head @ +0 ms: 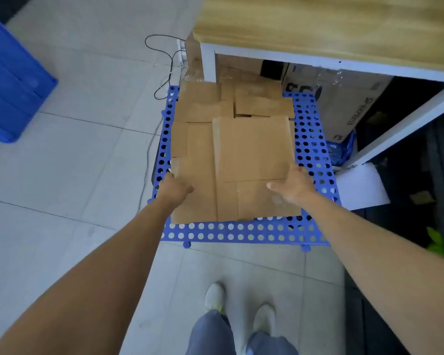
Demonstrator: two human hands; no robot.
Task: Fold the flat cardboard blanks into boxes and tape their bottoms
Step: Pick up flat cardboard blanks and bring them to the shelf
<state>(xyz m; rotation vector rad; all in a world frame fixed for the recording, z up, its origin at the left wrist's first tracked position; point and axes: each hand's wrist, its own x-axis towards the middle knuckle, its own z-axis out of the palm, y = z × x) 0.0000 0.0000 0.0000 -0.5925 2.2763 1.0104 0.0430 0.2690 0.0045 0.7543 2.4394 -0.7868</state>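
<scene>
A pile of flat brown cardboard blanks (198, 106) lies on a blue perforated pallet (241, 233) on the floor. The top blank (251, 149) lies on the right part of the pile, a wider blank (199, 162) under it at the left. My left hand (176, 187) grips the left edge of the wider blank, thumb on top. My right hand (294, 185) holds the right edge of the top blank, thumb lying across its surface and fingers hidden under the edge.
A wooden table (331, 26) with white legs stands behind the pallet, printed cartons (344, 103) stowed beneath it. A blue crate (10, 80) is at the far left. A black cable (164, 62) runs over the tiles. My shoes (241, 311) are just before the pallet.
</scene>
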